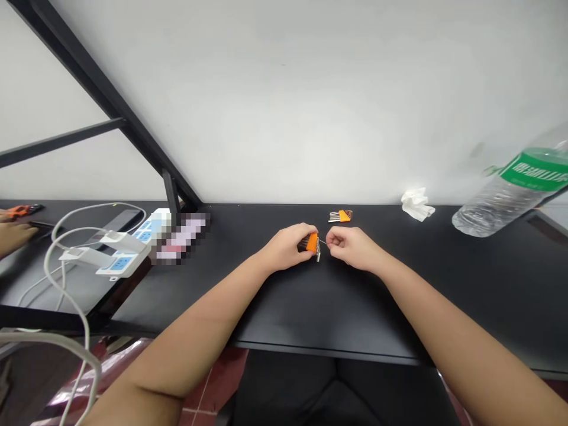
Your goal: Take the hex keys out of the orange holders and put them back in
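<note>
Orange key sets: two. One (312, 243) gripped in left hand (287, 247) above black worktop (310, 307); right hand (352, 247) fingers pinch one thin key. Second set (341, 216) lies by wall. One bottle (515, 186), one tissue (417, 204).

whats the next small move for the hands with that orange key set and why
Probably draw the pinched key straight out to the right. The left hand grips the orange holder above the black table, and the right hand pinches a thin key whose other end seems to sit in the holder, so it looks only partly free.
</note>
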The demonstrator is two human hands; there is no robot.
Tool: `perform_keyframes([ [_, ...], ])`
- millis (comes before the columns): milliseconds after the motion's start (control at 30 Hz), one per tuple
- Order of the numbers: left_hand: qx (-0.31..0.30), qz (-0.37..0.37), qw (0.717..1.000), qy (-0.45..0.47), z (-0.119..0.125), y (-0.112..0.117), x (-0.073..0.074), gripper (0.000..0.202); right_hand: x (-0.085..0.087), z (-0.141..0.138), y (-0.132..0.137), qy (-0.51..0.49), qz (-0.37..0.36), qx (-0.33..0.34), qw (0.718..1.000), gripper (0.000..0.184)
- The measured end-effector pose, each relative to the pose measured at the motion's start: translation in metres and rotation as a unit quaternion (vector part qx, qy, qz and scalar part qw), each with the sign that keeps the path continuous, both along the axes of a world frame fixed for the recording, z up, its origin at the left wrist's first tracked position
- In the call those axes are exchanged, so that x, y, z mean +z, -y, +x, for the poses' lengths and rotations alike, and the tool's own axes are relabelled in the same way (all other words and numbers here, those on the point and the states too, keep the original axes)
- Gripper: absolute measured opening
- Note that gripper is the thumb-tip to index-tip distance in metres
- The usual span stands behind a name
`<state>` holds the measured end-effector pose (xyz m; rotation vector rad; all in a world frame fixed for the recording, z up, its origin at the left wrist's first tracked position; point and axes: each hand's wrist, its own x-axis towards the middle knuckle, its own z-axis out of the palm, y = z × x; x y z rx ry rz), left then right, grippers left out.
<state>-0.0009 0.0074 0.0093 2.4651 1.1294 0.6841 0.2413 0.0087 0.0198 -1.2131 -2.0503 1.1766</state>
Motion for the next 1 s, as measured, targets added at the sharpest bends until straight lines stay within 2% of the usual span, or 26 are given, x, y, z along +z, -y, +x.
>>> perform_keyframes([
  [133,-0.019,0.001,1.000,-0.002,-0.001,0.000,0.000,0.043,0.004,0.001,0.001,-0.031,-0.061,-0.009,0.998,0.007],
  [433,-0.019,0.000,1.000,0.004,0.000,0.000,-0.005,0.044,0.010,0.006,0.002,-0.035,-0.081,-0.005,0.996,0.009],
  [733,-0.012,0.016,1.000,-0.001,0.000,0.001,-0.002,0.043,0.011,0.009,0.002,-0.045,-0.094,-0.010,0.994,0.009],
  [1000,-0.034,0.036,0.999,0.002,-0.005,-0.002,-0.008,0.048,0.015,0.010,0.002,-0.059,-0.109,-0.009,0.992,0.008],
])
